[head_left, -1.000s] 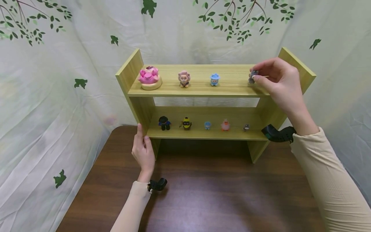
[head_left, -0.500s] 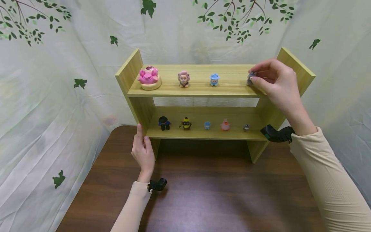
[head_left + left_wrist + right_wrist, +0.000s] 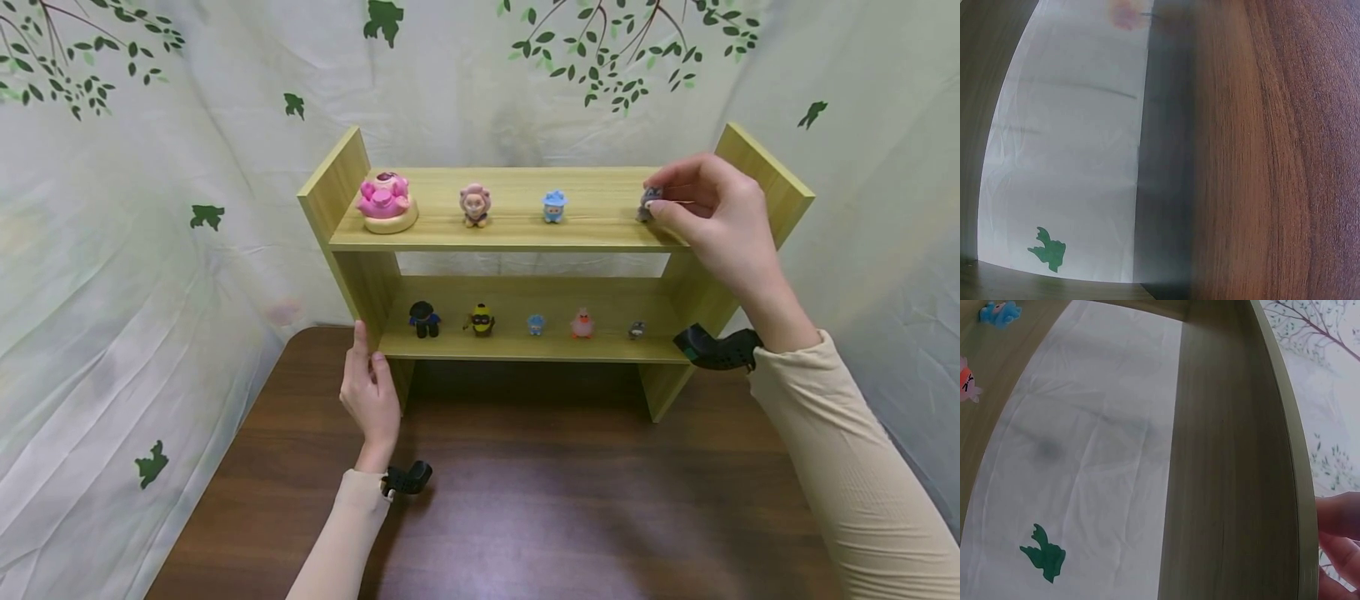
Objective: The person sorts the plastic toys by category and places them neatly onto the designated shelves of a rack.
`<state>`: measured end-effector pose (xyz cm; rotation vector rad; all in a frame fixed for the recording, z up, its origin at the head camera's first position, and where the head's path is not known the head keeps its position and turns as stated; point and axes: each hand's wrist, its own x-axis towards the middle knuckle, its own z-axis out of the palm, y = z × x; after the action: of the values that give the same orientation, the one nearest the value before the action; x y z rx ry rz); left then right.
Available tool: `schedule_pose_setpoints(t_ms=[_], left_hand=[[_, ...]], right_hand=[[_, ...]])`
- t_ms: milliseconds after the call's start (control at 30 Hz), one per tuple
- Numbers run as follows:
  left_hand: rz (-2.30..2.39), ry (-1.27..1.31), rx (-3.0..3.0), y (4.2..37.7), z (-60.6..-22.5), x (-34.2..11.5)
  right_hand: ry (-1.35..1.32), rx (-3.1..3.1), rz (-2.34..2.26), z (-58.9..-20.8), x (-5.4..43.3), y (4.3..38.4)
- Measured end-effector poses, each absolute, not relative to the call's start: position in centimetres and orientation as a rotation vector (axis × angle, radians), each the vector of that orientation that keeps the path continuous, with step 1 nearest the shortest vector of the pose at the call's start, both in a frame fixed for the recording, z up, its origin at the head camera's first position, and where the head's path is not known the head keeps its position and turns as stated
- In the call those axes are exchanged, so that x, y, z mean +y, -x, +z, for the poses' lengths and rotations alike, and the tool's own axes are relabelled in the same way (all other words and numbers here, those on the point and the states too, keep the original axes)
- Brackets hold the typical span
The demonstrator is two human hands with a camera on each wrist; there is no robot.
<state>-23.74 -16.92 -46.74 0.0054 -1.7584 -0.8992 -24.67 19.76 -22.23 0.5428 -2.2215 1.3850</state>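
My right hand pinches a small grey figurine between thumb and fingers at the right part of the upper shelf. Fingertips cover part of the figurine, and its base appears to be at the board. Only some fingers show in the right wrist view, beyond the shelf edge. My left hand is beside the lower left side of the wooden shelf, its index finger extended along the side panel. Left of the grey figurine stand a blue figurine, a pinkish figurine and a pink bear figurine on a cream base.
The lower shelf bears a black-and-blue figurine, a yellow-and-black one, a tiny blue one, a pink one and a little grey one. Beneath is a brown table. A leaf-printed cloth hangs behind.
The right hand and the grey figurine have shifted slightly left along the upper shelf. My left hand holds its place.
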Motion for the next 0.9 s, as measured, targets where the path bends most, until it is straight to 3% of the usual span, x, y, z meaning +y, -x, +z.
schedule_pose_setpoints(t_ms=[567,900], left_hand=[[-0.898,0.004,-1.751,23.6,-46.6,-16.8],[-0.897,0.019,-1.807,23.2,-46.6,-17.2]], right_hand=[[-0.513,-1.952,1.591,-22.6,19.9,23.7],[-0.647,-1.714,1.829,-24.7,19.9,21.7]])
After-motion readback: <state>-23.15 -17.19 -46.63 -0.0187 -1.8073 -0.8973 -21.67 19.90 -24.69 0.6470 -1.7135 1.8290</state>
